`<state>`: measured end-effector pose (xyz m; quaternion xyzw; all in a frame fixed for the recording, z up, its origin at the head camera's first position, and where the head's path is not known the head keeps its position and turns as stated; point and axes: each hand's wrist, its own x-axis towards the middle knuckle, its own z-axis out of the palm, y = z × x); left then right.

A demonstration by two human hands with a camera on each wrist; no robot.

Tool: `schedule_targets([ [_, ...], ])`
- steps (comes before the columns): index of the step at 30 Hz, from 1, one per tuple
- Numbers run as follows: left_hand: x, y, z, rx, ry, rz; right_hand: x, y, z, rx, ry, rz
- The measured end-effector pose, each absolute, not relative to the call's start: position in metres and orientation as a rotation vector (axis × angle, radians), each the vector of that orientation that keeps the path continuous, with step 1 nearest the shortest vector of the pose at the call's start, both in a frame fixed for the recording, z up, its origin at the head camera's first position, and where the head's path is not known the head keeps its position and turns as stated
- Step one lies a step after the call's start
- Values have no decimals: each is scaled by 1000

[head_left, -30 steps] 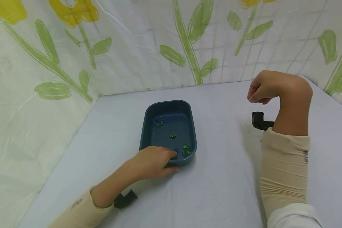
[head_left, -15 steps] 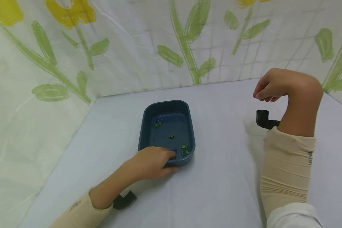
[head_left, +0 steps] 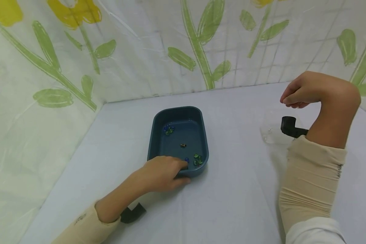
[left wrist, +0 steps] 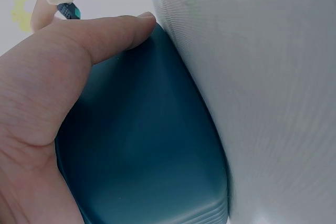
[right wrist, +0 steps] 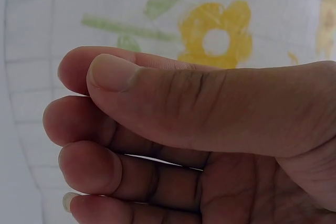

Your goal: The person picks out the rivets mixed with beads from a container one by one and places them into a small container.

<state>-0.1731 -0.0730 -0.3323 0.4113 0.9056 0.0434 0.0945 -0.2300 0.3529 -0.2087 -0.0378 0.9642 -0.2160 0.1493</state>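
Observation:
A dark teal rectangular tub (head_left: 204, 135) stands on the white-covered table. My left hand (head_left: 163, 174) grips its near end, fingers over the rim and the thumb against the outer wall. In the left wrist view the thumb (left wrist: 121, 32) lies along the tub's side. Inside are blue and green glass marbles (head_left: 168, 129) at the far left, green ones (head_left: 197, 160) at the near right, and one small brownish piece (head_left: 183, 145) in the middle. My right hand (head_left: 306, 88) is raised at the right, wrist bent. In the right wrist view its thumb rests against the curled index finger (right wrist: 76, 72), with nothing visible between.
Below my right hand lies a clear, see-through container (head_left: 269, 135) with a few small clear bits in it. Black angled mounts (head_left: 288, 127) sit at both wrists. A white sheet (head_left: 134, 67) with painted flowers rises behind the table.
My right hand has moved to the right, baring more of the clear container. The left hand keeps its grip on the tub; the head view has shifted slightly.

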Motion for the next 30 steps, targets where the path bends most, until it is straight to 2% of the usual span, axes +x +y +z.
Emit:
schedule_targets([
  [17, -174, -73, -334, 1247, 2680, 147, -228, 374, -213, -64, 2830, -534],
  [30, -173, -74, -332, 1270, 2678, 145, -228, 358, -212, -72, 2868, -491],
])
